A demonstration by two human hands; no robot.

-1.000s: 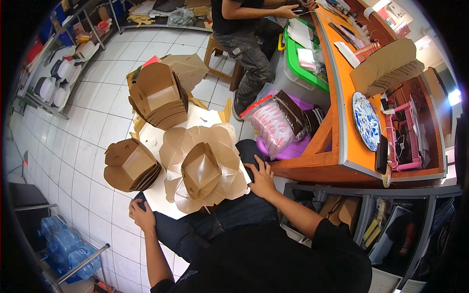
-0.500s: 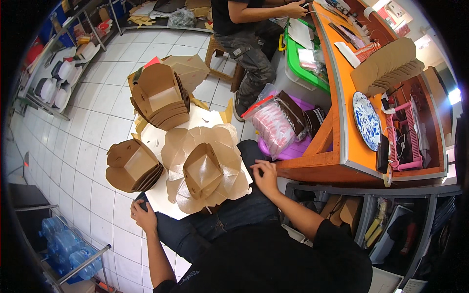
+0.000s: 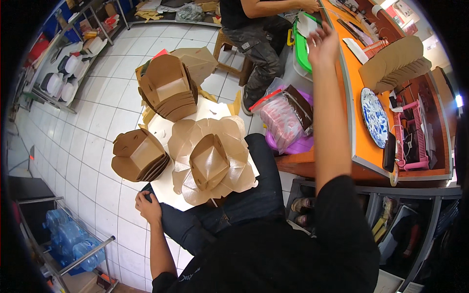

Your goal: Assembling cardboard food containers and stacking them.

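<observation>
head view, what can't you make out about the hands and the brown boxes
- Right hand, head view: raised toward the white lid; contact unclear, fingers blurred.
- Left hand: fingers curl under the white board, grip hidden.
- Folded box: its inside can't be seen.
- Co-worker: cut off by the top edge.

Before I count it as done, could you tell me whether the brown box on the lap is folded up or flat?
Folded up: the box has raised walls and an open, empty top.

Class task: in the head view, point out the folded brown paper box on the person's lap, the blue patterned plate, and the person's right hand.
folded brown paper box [image 3: 209, 162], head view, inner base.
blue patterned plate [image 3: 374, 117], head view, centre.
right hand [image 3: 322, 45], head view, back of hand.
</observation>
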